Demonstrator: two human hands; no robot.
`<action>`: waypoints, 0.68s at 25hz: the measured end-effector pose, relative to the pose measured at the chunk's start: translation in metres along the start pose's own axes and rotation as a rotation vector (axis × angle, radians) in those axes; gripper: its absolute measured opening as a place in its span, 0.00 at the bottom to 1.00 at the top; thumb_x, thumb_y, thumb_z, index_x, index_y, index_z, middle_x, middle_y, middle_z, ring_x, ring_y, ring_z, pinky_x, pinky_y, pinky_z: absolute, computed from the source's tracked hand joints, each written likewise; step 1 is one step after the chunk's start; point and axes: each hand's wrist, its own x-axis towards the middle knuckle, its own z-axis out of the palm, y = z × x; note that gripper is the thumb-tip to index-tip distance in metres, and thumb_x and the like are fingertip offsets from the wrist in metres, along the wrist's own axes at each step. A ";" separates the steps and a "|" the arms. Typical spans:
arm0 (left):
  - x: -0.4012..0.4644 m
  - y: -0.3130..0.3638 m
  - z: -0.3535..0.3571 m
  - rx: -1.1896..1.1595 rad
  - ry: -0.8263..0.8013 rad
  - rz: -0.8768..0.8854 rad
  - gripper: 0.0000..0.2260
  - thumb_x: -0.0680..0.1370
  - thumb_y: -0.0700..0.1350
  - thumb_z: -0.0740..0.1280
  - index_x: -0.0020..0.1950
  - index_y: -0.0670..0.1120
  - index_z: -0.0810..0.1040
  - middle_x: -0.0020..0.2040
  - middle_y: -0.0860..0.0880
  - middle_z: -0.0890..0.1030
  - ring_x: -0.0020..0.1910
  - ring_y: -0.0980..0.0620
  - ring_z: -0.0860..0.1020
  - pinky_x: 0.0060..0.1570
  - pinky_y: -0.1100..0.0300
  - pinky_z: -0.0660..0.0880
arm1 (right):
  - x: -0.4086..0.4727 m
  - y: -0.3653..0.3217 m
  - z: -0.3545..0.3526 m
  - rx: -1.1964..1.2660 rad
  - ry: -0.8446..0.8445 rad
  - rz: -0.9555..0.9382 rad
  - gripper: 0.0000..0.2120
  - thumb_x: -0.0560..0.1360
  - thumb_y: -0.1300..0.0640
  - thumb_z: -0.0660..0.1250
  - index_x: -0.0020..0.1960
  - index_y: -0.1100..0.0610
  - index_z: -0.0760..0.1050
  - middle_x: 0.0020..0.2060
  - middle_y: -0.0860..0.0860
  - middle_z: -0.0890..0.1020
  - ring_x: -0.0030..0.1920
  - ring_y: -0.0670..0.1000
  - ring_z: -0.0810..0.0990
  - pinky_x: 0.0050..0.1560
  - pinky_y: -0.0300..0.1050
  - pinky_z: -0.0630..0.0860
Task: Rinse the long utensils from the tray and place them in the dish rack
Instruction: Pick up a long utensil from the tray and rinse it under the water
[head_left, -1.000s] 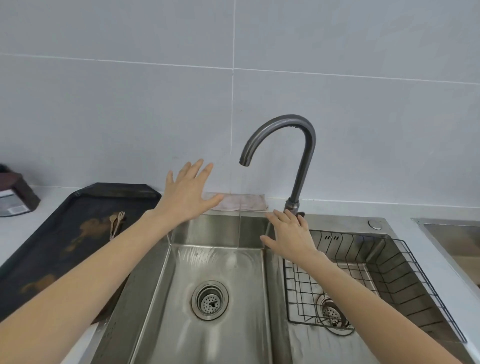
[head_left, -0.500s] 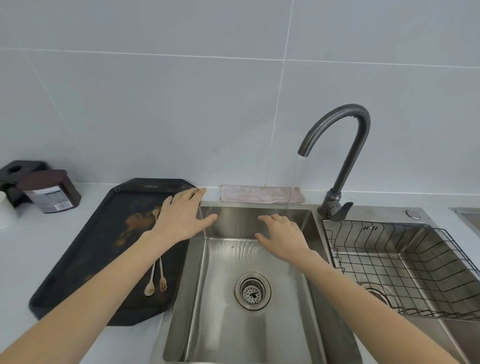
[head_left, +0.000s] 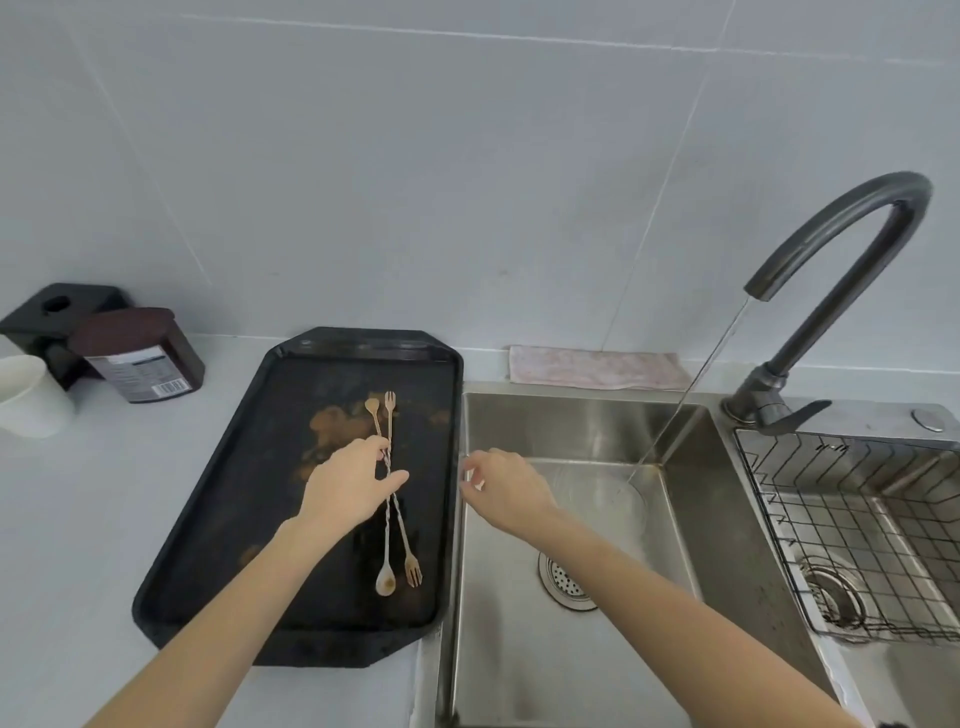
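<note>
Two thin wooden long utensils (head_left: 393, 530), each with a spoon end and a fork end, lie crossed on the stained black tray (head_left: 208, 519) left of the sink. My left hand (head_left: 348, 483) is over the tray, its fingertips and thumb apart on either side of the utensils where they cross; the utensils still rest on the tray. My right hand (head_left: 501, 486) hovers over the left edge of the sink basin (head_left: 519, 649), fingers loosely curled and holding nothing. The wire dish rack (head_left: 852, 519) sits empty in the right basin.
The dark faucet (head_left: 831, 223) runs a thin stream of water (head_left: 691, 384) into the left basin. A pink cloth (head_left: 592, 369) lies behind the sink. A brown jar (head_left: 140, 358), a white cup (head_left: 28, 395) and a black holder (head_left: 52, 312) stand at the far left.
My left hand has moved from the sink's edge onto the tray and reached the utensils. My right hand shifted left to the basin's left edge. The view swung left.
</note>
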 end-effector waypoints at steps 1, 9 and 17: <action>0.002 -0.007 0.005 -0.025 -0.017 -0.028 0.21 0.75 0.53 0.63 0.66 0.46 0.68 0.62 0.47 0.77 0.59 0.48 0.76 0.58 0.52 0.74 | 0.006 -0.005 0.007 0.027 -0.019 0.012 0.15 0.76 0.57 0.58 0.60 0.58 0.74 0.55 0.56 0.80 0.55 0.57 0.78 0.52 0.48 0.75; 0.006 -0.029 0.036 -0.080 -0.094 -0.195 0.12 0.75 0.50 0.65 0.54 0.46 0.75 0.53 0.46 0.81 0.51 0.47 0.79 0.51 0.52 0.77 | 0.041 -0.037 0.058 0.152 -0.144 0.090 0.12 0.76 0.61 0.59 0.56 0.59 0.78 0.54 0.58 0.82 0.54 0.57 0.79 0.58 0.51 0.77; 0.006 -0.027 0.051 -0.144 -0.111 -0.231 0.10 0.74 0.52 0.65 0.50 0.48 0.78 0.48 0.48 0.83 0.49 0.47 0.80 0.50 0.54 0.76 | 0.052 -0.038 0.070 0.228 -0.108 0.128 0.13 0.76 0.64 0.59 0.52 0.59 0.81 0.52 0.58 0.83 0.52 0.56 0.81 0.56 0.50 0.78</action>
